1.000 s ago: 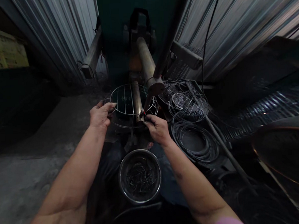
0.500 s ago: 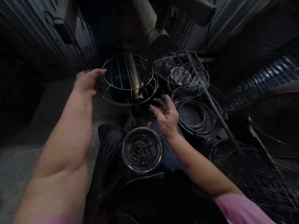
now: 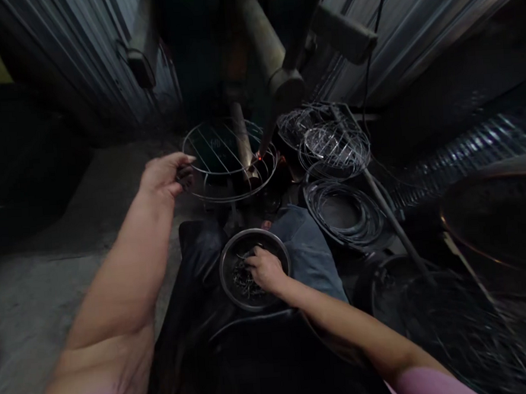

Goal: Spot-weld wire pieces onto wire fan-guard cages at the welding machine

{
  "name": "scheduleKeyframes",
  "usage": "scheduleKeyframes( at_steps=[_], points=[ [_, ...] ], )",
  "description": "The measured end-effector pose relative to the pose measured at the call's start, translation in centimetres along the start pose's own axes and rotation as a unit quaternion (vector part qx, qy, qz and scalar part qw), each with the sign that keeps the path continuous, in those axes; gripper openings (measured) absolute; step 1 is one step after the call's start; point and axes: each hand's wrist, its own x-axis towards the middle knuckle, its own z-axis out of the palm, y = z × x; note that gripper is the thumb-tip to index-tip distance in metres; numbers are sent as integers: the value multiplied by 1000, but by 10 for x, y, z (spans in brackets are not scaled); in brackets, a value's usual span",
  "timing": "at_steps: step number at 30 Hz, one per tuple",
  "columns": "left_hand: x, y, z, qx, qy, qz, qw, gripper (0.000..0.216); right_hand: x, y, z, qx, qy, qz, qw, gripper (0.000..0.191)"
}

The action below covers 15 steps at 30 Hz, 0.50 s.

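My left hand point(image 3: 162, 174) grips the left rim of a round wire rack point(image 3: 229, 160) that lies over a metal bar beneath a welding tip, where a small red glow shows. My right hand point(image 3: 262, 269) reaches into a round steel bowl point(image 3: 230, 264) on my lap, its fingers curled down among several small dark wire pieces point(image 3: 243, 278). Whether they have taken hold of a piece is hidden.
Coiled wire rings point(image 3: 342, 211) and stacked wire racks point(image 3: 331, 139) lie to the right of the machine point(image 3: 277, 77). Corrugated metal sheets stand behind on both sides. A concrete floor point(image 3: 37, 294) spreads to the left. More wire racks and a dark round pan sit at the lower right.
My right hand left the welding point on the rack and dropped into the bowl on my lap. My left hand stayed on the rack's rim. The view tilted downward.
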Motion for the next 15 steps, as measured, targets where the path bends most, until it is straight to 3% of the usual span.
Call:
scheduleKeyframes(
  at_steps=[5,7,13,15],
  points=[
    [-32,-11,-4,-61,49,51,996,27,-5,7,-2,142,-22,-46,989,22],
    [-40,-18,-2,-97,42,80,991,32,-8,11,-4,164,-32,-48,985,22],
    [-54,-36,12,-121,25,108,987,36,-23,28,-28,111,-35,-60,991,23],
    [-58,-39,17,-127,25,100,987,36,-22,31,-49,129,22,-76,988,24]
  ],
)
